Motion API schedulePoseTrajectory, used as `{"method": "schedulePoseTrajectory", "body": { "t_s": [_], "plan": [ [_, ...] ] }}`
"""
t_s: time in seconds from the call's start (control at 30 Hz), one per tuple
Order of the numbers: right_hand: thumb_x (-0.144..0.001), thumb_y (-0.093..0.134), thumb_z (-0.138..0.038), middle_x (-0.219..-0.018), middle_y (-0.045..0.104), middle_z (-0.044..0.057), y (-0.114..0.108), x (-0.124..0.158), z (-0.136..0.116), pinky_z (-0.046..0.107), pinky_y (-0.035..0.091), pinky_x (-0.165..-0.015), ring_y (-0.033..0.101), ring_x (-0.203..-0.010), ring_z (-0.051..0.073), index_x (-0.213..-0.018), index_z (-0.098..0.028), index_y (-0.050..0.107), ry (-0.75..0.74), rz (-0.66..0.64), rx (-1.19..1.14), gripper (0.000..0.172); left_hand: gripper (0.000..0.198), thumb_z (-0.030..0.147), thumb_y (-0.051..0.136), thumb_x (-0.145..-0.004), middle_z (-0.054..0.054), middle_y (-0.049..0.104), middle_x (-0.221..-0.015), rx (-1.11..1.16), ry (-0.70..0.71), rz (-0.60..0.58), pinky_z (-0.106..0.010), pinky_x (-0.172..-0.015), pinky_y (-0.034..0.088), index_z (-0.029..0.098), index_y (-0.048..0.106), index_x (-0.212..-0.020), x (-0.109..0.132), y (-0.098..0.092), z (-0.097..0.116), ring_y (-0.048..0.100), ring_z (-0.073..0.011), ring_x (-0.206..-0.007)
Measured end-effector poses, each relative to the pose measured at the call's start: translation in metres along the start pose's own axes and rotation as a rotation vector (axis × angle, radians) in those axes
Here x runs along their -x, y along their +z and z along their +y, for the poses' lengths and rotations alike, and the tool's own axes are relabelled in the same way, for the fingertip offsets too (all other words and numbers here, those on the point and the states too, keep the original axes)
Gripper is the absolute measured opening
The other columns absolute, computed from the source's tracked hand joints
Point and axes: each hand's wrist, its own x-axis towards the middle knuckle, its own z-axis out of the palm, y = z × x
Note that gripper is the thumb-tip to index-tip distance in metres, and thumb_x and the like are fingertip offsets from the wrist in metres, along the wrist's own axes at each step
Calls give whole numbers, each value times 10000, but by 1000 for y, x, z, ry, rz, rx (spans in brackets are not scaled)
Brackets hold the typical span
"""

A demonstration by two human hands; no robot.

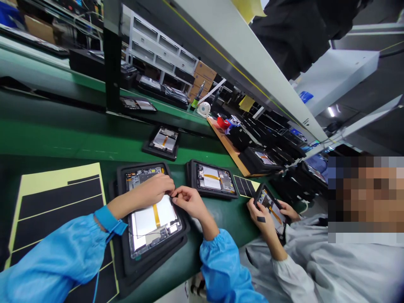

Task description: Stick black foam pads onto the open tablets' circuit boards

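Note:
An opened tablet (142,223) with white battery cells, an orange ribbon cable and circuit boards lies in a black foam tray (126,256), stacked on other trays. My left hand (156,190) reaches across its upper part, fingers bent and closed at the right edge; what they press or hold is hidden. My right hand (189,201) meets it there from the right, thumb and forefinger pinched near a small dark bit that I cannot make out. A blue strap (110,221) circles my left wrist, and its thin cord hangs down.
At left lies a yellow sheet with black adhesive strips (59,210). More opened tablets rest in trays behind (163,141) and to the right (214,179). On the right, a co-worker's hands hold another tablet (273,210). A raised shelf (176,103) runs along the back.

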Motion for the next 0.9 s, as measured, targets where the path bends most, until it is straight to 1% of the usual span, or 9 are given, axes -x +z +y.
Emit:
{"method": "schedulePoseTrajectory", "body": {
  "t_s": [0.27, 0.37, 0.43, 0.53, 0.6, 0.63, 0.7, 0.77, 0.9],
  "plan": [
    [-776, 694, -231, -538, 425, -102, 5, 1, 0, 208, 284, -513, 371, -505, 89, -824, -205, 686, -14, 125, 256, 55, 277, 2, 424, -759, -36, 657, -819, 20, -33, 13, -349, -871, 441, 196, 615, -812, -1, 0, 1, 569, -209, -823],
    [-776, 722, -201, -555, 444, -110, 10, 4, -2, 221, 308, -546, 423, -525, 103, -960, -232, 710, -36, 237, 383, 187, 280, 14, 425, -749, -41, 669, -833, 30, -47, 21, -340, -854, 457, 195, 624, -828, 0, -2, 2, 585, -215, -849],
    [-795, 739, -218, -608, 490, -95, 15, 7, -3, 237, 362, -591, 473, -576, 124, -1072, -237, 707, -70, 333, 451, 280, 262, 31, 427, -757, -47, 671, -838, 35, -61, 26, -334, -836, 466, 194, 620, -825, 0, -4, 3, 595, -219, -862],
    [-885, 701, -263, -810, 655, 12, 21, 15, -4, 318, 490, -772, 597, -794, 189, -1014, -210, 743, -164, 403, 516, 145, 242, 61, 418, -776, -59, 677, -867, 43, -91, 39, -333, -826, 478, 193, 609, -846, 1, -6, 5, 610, -224, -877],
    [-927, 689, -288, -1079, 733, 90, 21, 25, -5, 399, 511, -971, 633, -1070, 248, -1019, -212, 775, -259, 334, 564, 147, 227, 81, 410, -788, -61, 678, -877, 51, -115, 52, -331, -810, 486, 194, 590, -869, 2, -7, 7, 614, -225, -867],
    [-940, 695, -313, -1237, 721, 112, 20, 32, -7, 442, 489, -1065, 598, -1226, 278, -1095, -216, 777, -307, 270, 613, 200, 219, 89, 406, -793, -60, 675, -878, 56, -126, 58, -329, -797, 488, 195, 579, -875, 2, -8, 7, 615, -224, -858],
    [-963, 697, -382, -1490, 609, 135, 16, 45, -10, 517, 417, -1192, 448, -1462, 325, -1288, -219, 724, -369, 138, 748, 365, 212, 95, 397, -793, -56, 671, -876, 67, -139, 69, -322, -776, 492, 200, 560, -880, 2, -8, 8, 613, -221, -843],
    [-989, 665, -436, -1596, 512, 147, 14, 55, -13, 560, 373, -1235, 329, -1557, 353, -1375, -208, 673, -378, 59, 870, 448, 216, 91, 394, -777, -54, 670, -873, 76, -144, 76, -321, -774, 495, 203, 550, -874, 1, -8, 9, 613, -220, -842],
    [-1007, 634, -431, -1619, 488, 148, 23, 54, -18, 600, 382, -1226, 316, -1568, 384, -1403, -191, 649, -339, 60, 926, 463, 206, 100, 406, -763, -52, 671, -862, 87, -154, 80, -318, -766, 503, 206, 547, -869, 1, -7, 6, 622, -220, -835]
  ]
}}
